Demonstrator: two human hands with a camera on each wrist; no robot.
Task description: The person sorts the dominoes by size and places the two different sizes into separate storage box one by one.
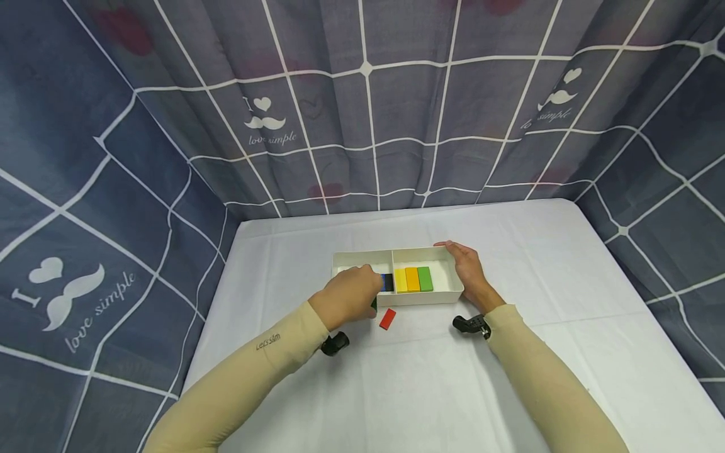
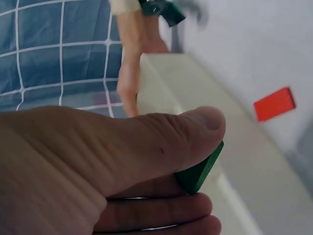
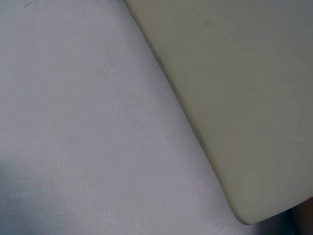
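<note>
My left hand [image 1: 351, 292] is over the near left part of a white two-compartment box [image 1: 401, 301]. It pinches a dark green block [image 2: 198, 171] between thumb and fingers, the block held up against the box in the left wrist view. My right hand [image 1: 469, 270] grips the box's far right corner, its fingers reaching along the far side. In the right compartment lie a row of yellow blocks [image 1: 406, 280] and a green block [image 1: 425, 279]. Blue and black blocks [image 1: 387, 282] show in the left compartment, which my left hand partly covers.
A red block [image 1: 387, 319] lies on the white-covered table [image 1: 419, 384] just in front of the box. Dark checked curtains [image 1: 340, 113] hang behind the table and on both sides. The right wrist view shows only the box's wall and tablecloth.
</note>
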